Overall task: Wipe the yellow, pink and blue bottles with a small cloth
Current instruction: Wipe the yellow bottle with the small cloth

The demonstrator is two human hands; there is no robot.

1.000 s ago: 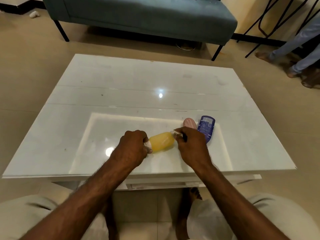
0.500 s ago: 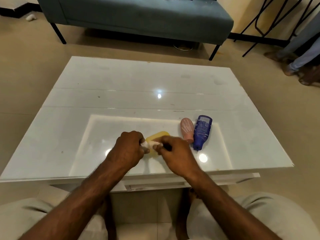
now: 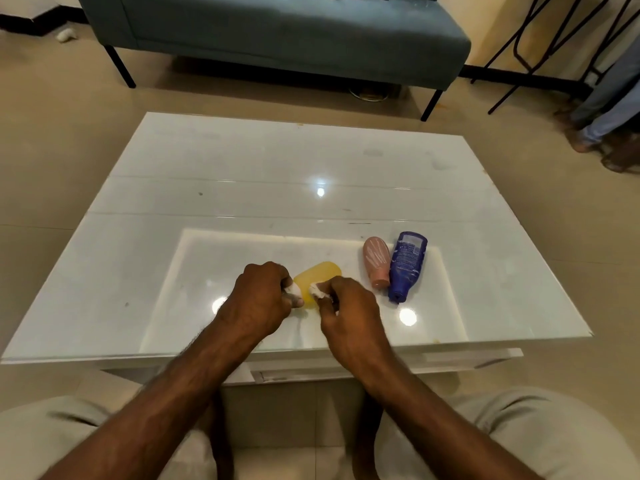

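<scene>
Yellow bottle (image 3: 317,280) has swung round: a second ago it lay crosswise between the hands, cap end to the left; now its rounded base points toward 1 o'clock and the cap end is buried in the left hand (image 3: 258,299). The right hand (image 3: 349,308) has come in from the bottle's far end to the near part of the body, carrying the small cloth (image 3: 317,292) along the yellow surface (only a white scrap shows at the fingertips). Judgement: the wiping stroke on the yellow bottle is mid-course, working toward the cap end; first of three bottles, so the task is early.

Pose: left hand closed in a fist round the cap end, a bit of white showing at its fingers, knuckles up, forearm running in from 7 o'clock. Right hand closed in a pinch on the cloth, pressing it onto the bottle, forearm coming in from 5 o'clock. The two hands sit just beside each other, the bottle between them.

Location: yellow bottle at the near centre of the white desk (image 3: 242,161), whether resting on it or lifted I cannot tell. Pink bottle (image 3: 376,261) and blue bottle (image 3: 406,265) lie side by side, touching, at 3 o'clock from the hands, caps toward the person, untouched.
</scene>
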